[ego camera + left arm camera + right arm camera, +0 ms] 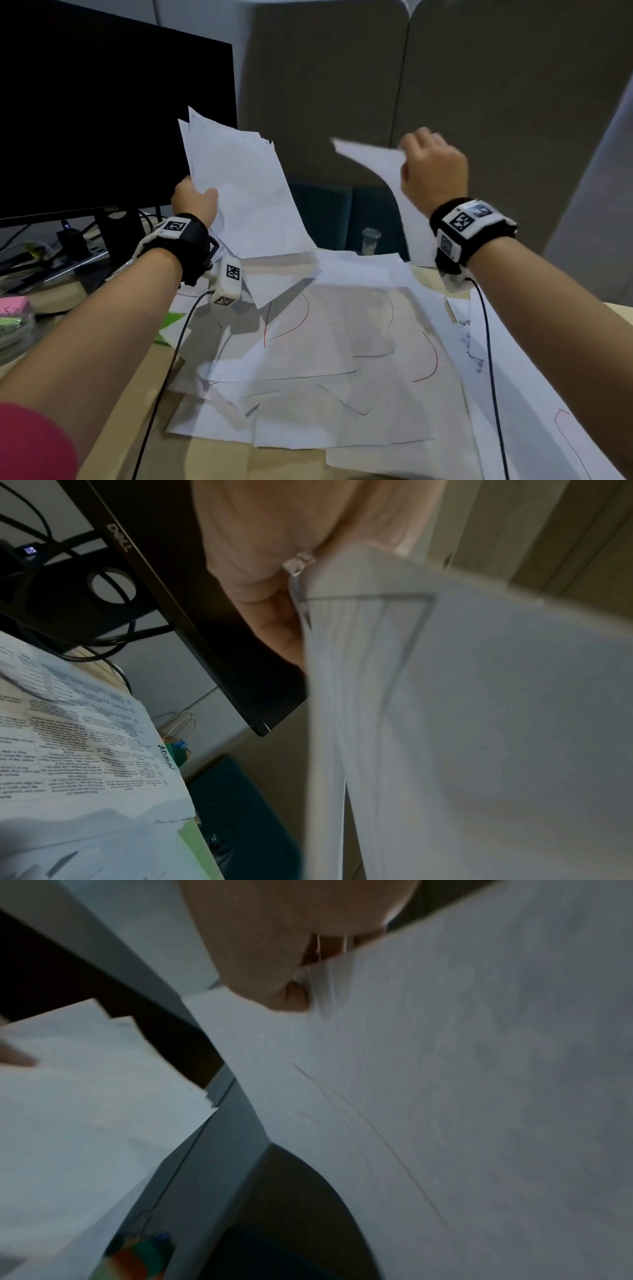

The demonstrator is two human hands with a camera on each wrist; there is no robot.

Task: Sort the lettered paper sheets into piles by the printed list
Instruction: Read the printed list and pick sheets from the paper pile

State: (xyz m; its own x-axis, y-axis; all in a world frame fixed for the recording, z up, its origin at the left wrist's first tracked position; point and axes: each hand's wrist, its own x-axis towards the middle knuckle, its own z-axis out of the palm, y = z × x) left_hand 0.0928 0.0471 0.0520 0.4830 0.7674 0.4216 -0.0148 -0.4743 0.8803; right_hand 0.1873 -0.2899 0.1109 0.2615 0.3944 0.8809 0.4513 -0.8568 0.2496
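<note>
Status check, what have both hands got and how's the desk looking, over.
Left hand grips fanned stack of white sheets, raised. Right hand pinches single white sheet, raised. Loose white sheets overlap on desk, unsorted. Clear plastic cup behind them.

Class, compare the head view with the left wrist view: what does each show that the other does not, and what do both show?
Only the head view shows the right hand gripping a single sheet, the loose sheets spread over the desk, and a plastic cup.

Only the left wrist view shows a printed sheet with a handwritten word at its corner, and the monitor's brand name.

Both show the left hand holding up a stack of sheets in front of the black monitor.
</note>
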